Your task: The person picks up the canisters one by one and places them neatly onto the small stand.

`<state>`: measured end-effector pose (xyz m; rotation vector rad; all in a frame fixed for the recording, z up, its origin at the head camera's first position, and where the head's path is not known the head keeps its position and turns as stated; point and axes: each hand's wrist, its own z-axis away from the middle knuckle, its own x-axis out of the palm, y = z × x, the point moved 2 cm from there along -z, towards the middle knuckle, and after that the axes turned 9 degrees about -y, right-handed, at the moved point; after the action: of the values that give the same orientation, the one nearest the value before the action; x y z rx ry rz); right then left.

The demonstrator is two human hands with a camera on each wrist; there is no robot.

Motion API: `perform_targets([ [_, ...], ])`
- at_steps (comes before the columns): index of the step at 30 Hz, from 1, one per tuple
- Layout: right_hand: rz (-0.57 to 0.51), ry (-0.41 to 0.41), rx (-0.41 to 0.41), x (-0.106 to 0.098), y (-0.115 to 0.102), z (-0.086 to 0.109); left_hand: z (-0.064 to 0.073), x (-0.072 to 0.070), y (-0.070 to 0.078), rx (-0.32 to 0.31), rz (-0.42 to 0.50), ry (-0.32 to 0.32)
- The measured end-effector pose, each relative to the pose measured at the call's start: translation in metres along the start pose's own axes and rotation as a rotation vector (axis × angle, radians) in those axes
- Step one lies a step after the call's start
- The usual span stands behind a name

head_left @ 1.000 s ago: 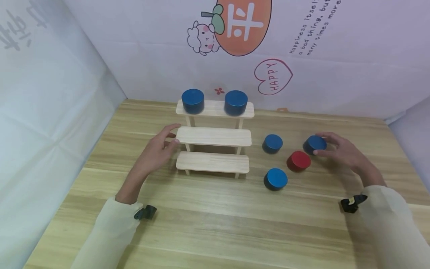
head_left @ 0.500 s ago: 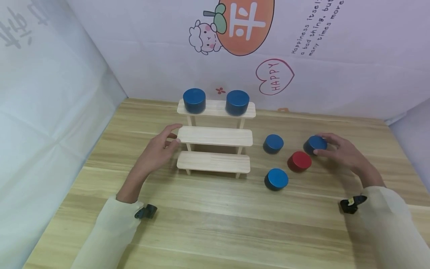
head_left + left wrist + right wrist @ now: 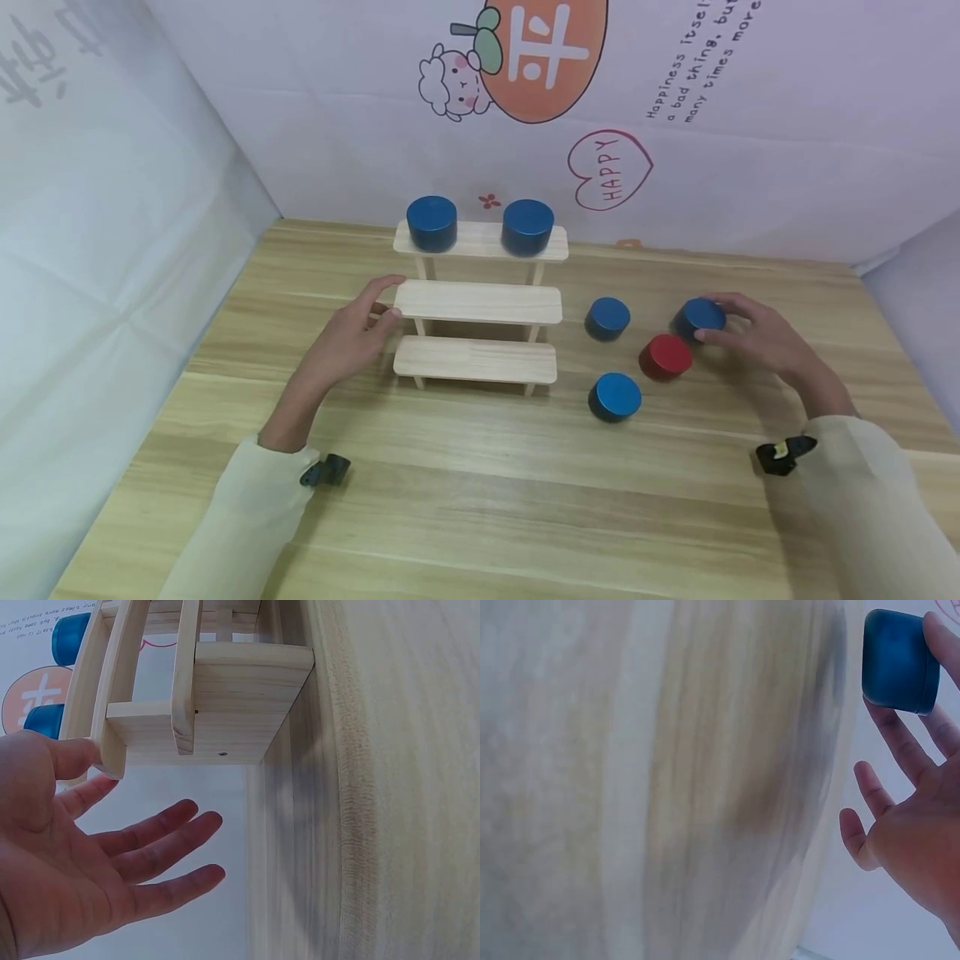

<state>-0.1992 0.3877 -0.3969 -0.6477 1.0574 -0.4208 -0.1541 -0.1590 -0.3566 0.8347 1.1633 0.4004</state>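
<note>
My left hand (image 3: 348,342) pinches the left end of a three-step wooden display rack (image 3: 477,302) between thumb and forefinger, at the middle shelf. In the left wrist view, the other fingers (image 3: 161,855) extend free below the rack. My right hand (image 3: 765,337) holds a blue round tin (image 3: 699,320) by its side, with the thumb in front and fingers behind. The right wrist view shows this blue tin (image 3: 900,661) between the thumb and fingers, the other fingers loosely bent. A red round tin (image 3: 666,357) stands just left of the thumb.
Two larger blue tins (image 3: 432,223) stand on the rack's top shelf. Right of the rack, one blue tin (image 3: 607,318) stands behind another, brighter blue tin (image 3: 615,397). A printed white cloth (image 3: 360,108) hangs behind the wooden table (image 3: 480,492).
The right hand has shifted very slightly left with the blue tin. The left hand keeps its hold on the rack, and the other tins stand where they were.
</note>
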Motion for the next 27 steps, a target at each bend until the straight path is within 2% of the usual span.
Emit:
perform_targets([
  [14,-0.002,0.042,-0.044,0.009,-0.020,0.007,0.000,0.000,0.001,-0.015,-0.012,-0.006],
  [27,0.030,0.086,-0.089,0.006,-0.038,0.011,0.000,0.000,0.000,-0.028,-0.016,-0.010],
])
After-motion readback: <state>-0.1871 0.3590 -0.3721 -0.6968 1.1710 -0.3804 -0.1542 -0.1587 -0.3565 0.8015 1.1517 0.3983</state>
